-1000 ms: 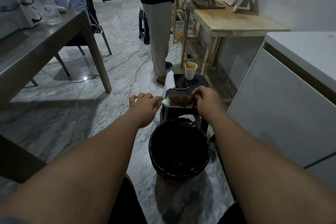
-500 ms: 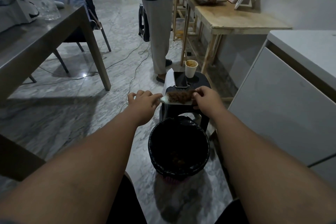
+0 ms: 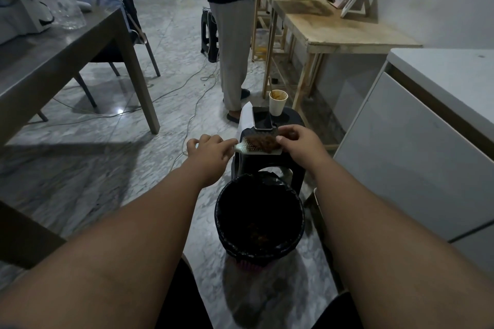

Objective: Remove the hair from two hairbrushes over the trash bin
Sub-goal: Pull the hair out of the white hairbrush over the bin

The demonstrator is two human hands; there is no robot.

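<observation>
A pale hairbrush (image 3: 244, 149) lies level between my hands, its bristles up and matted with brown hair (image 3: 263, 143). My left hand (image 3: 211, 152) is closed around its handle. My right hand (image 3: 300, 143) pinches the hair at the brush's right end. Below and slightly nearer stands the round trash bin (image 3: 222, 208), lined with a black bag, with some brown hair at its bottom. I see only this one brush.
A black stool (image 3: 292, 165) behind the bin carries a phone (image 3: 262, 120), a white sheet and a paper cup (image 3: 278, 103). A person stands beyond it at a wooden table (image 3: 347, 32). A grey table (image 3: 66, 51) is left, a white cabinet (image 3: 417, 141) right. Cables cross the floor.
The brush and both hands stay in place. My right fingers have shifted slightly on the hair. The person behind has lifted a board from the wooden table.
</observation>
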